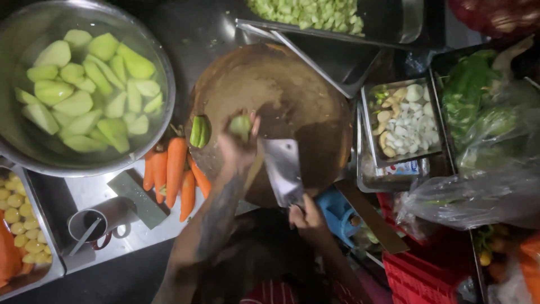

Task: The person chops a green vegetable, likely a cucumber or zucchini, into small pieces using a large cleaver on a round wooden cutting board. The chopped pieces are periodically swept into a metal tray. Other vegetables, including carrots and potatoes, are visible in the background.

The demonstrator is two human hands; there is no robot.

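The left hand (239, 143) gripped a green vegetable piece (241, 125) above the round chopping board (315, 107); the right hand (306, 217) clenched a cleaver (283, 169) just beside it. So close, the blade could have nicked the left fingers.

Five carrots (175, 171), one cleaver (283, 169), two bowls (163, 84)

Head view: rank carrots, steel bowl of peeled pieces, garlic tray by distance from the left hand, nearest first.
1. Carrots: just left of the left hand.
2. Steel bowl: farther left, upper corner.
3. Garlic tray: right, past the cleaver; about as far as the bowl.
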